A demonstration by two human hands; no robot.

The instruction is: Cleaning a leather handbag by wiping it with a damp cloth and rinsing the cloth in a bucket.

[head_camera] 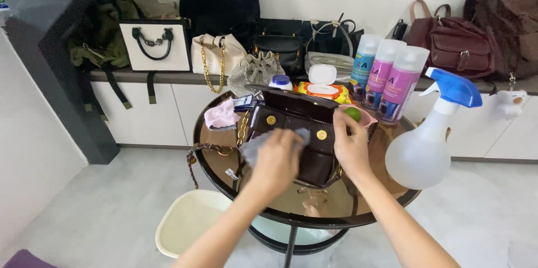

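Wiping in hand: left hand (278,159) grip closed on grey cloth (259,146) over dark brown quilted handbag (297,133) on round glass bench (213,173); right hand (350,145) pinching its flap; steady bracing needed next

- Left hand (276,159) — palm down, fingers curled, pressed flat on the dark brown handbag (297,133).
- Right hand (350,145) — fingers bent, gripping the handbag's right edge; both forearms bare.
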